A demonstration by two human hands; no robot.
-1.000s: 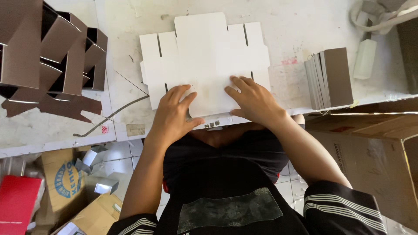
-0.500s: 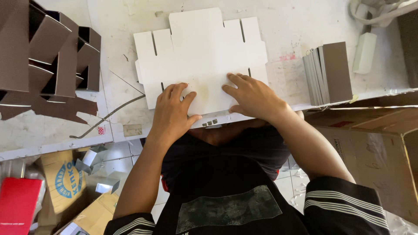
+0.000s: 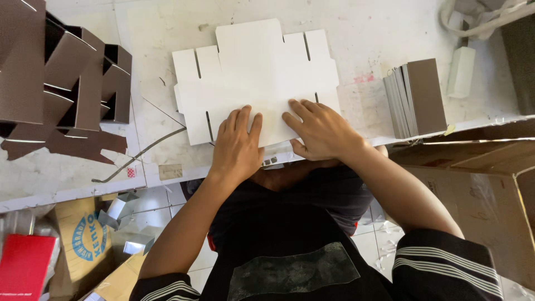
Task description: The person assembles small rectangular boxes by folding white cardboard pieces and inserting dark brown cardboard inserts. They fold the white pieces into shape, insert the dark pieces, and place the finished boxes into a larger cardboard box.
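Observation:
A flat white die-cut cardboard box blank (image 3: 253, 78) with slits and flaps lies on the worn white table (image 3: 362, 28) in front of me. My left hand (image 3: 237, 145) rests palm down on its near edge, fingers spread slightly. Beside it, my right hand (image 3: 320, 131) presses flat on the blank's near right part. Neither hand grips anything; both lie on top of the card.
Folded brown boxes (image 3: 61, 83) are piled at the table's left. A stack of flat brown-and-grey blanks (image 3: 415, 97) stands at the right, with a small white box (image 3: 461, 71) behind it. An open cardboard carton (image 3: 479, 184) sits lower right. A red box (image 3: 25, 265) lies on the floor.
My view shifted slightly, so the blank sits a little lower in frame. Both hands stay flat on its near edge, with the left hand slid slightly right.

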